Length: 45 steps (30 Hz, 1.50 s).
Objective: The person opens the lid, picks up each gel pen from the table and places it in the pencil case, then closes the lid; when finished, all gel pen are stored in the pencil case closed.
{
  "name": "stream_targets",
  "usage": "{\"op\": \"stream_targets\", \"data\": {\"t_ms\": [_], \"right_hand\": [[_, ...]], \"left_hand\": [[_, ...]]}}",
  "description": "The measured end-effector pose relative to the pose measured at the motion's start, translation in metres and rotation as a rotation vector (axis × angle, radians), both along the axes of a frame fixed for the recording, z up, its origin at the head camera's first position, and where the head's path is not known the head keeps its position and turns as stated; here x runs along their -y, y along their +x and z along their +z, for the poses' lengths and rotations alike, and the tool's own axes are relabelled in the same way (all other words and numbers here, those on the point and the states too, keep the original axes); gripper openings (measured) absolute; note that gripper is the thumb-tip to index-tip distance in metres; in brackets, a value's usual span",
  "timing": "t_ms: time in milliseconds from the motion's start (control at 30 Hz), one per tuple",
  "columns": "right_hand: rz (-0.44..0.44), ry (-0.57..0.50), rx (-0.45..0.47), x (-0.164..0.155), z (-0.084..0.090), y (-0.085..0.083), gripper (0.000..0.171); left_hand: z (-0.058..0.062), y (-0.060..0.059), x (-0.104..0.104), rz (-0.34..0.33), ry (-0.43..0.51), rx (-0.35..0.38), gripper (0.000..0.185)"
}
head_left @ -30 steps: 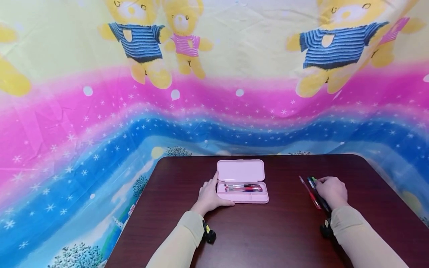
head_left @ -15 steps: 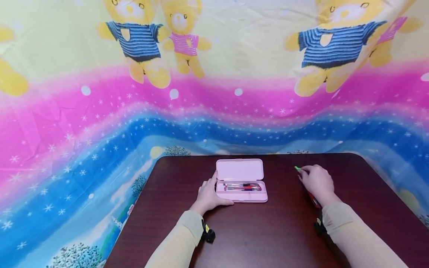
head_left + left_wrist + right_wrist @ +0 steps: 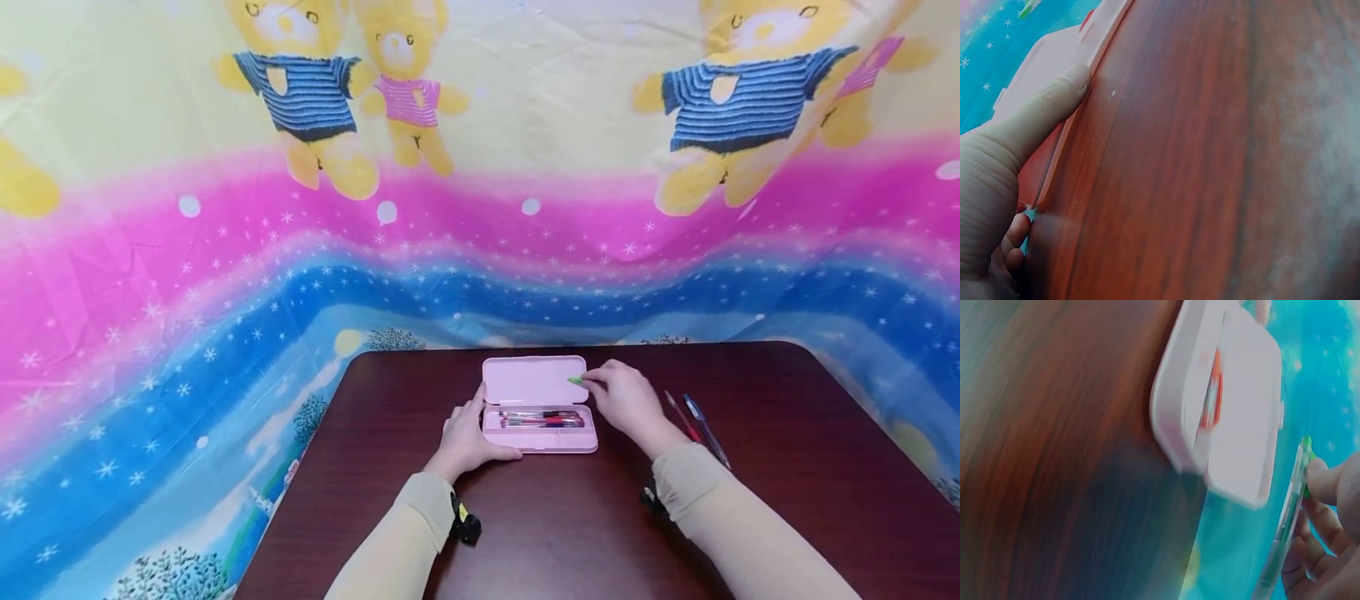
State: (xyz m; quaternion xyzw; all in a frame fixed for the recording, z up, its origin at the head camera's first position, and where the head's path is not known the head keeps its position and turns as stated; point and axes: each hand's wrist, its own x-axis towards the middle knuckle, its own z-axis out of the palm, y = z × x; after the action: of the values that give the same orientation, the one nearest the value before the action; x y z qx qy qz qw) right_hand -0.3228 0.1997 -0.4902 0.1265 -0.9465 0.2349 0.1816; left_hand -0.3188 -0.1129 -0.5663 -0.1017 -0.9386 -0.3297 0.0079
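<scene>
Fingers of the right hand (image 3: 626, 400) pinch a green-tipped pen (image 3: 1285, 519), holding it just above the open pink pencil case (image 3: 538, 407) — its green end (image 3: 575, 381) points left, over the raised lid, with the long axis running roughly left to right. The left hand (image 3: 467, 433) rests against the case's left end, fingers straight, thumb along the front edge. Two more pens (image 3: 693, 421) lie on the desk (image 3: 787, 433) to the right — both angled diagonally.
</scene>
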Motion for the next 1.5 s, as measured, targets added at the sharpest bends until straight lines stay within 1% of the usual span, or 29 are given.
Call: {"op": "stream_targets", "data": {"t_ms": [167, 300, 367, 600, 700, 900, 1133, 1333, 1500], "right_hand": [[0.059, 0.051, 0.046, 0.039, -0.003, -0.003, 0.013], [0.095, 0.092, 0.096, 0.065, -0.008, -0.004, 0.011], [0.113, 0.102, 0.118, 0.075, -0.011, -0.004, 0.011], [0.184, 0.111, 0.138, 0.099, -0.022, -0.007, 0.01], [0.207, 0.109, 0.158, 0.106, -0.024, -0.008, 0.01], [0.243, 0.136, 0.137, 0.116, -0.032, -0.008, 0.008], [0.214, 0.122, 0.196, 0.119, -0.037, -0.008, 0.009], [0.211, 0.093, 0.17, 0.117, -0.041, -0.009, 0.008], [0.195, 0.029, 0.171, 0.113, -0.035, -0.006, 0.009]], "left_hand": [[-0.001, 0.0, 0.0, 0.005, 0.007, 0.001, 0.155], [-0.001, 0.0, 0.0, 0.001, 0.005, -0.001, 0.155], [-0.001, -0.001, 0.0, -0.002, 0.004, 0.002, 0.155], [0.001, -0.001, 0.0, -0.005, 0.015, -0.01, 0.153], [0.0, 0.0, 0.001, -0.01, 0.02, -0.017, 0.152], [-0.001, -0.002, 0.002, -0.012, 0.018, -0.033, 0.151], [-0.002, -0.002, 0.002, -0.012, 0.005, -0.034, 0.153], [-0.002, -0.003, 0.002, -0.012, -0.01, -0.037, 0.154], [-0.001, -0.002, 0.003, -0.007, -0.007, -0.022, 0.153]]}}
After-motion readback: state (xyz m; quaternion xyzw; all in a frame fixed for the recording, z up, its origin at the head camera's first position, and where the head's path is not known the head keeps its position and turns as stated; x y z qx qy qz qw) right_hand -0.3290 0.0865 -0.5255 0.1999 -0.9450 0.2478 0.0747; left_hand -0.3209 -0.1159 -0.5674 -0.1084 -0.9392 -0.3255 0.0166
